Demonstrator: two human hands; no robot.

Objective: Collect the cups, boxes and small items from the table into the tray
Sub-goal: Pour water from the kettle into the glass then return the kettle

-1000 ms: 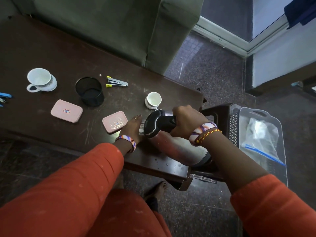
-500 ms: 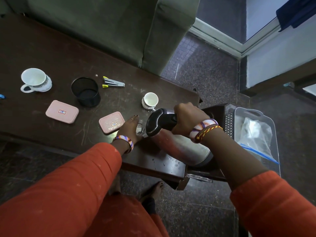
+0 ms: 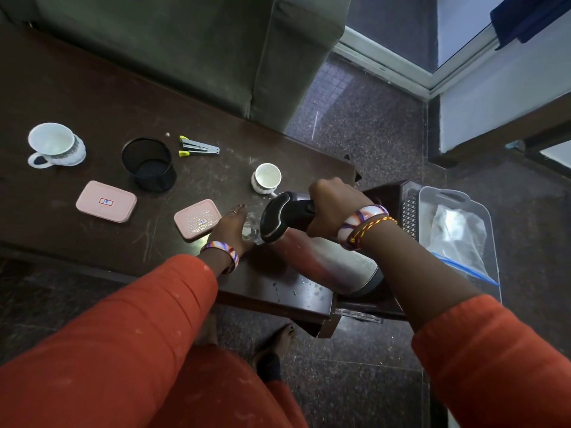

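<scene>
My right hand (image 3: 335, 205) has its fingers wrapped round the tilted steel flask's (image 3: 333, 267) black handle, my left hand (image 3: 230, 230) steadies a fragile, slippery clear glass (image 3: 251, 231) by its wall.

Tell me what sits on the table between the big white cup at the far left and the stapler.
In the head view, the black mesh pen holder stands between the big white cup and the stapler, touching neither.

Two white cups (image 3: 55, 145) (image 3: 266, 177), two pink boxes (image 3: 106, 201) (image 3: 197, 219), one black mesh holder (image 3: 150, 163), one stapler (image 3: 197, 146), one steel flask (image 3: 321, 257) and one clear glass (image 3: 251, 231) are counted on the tabletop (image 3: 92, 103).
</scene>
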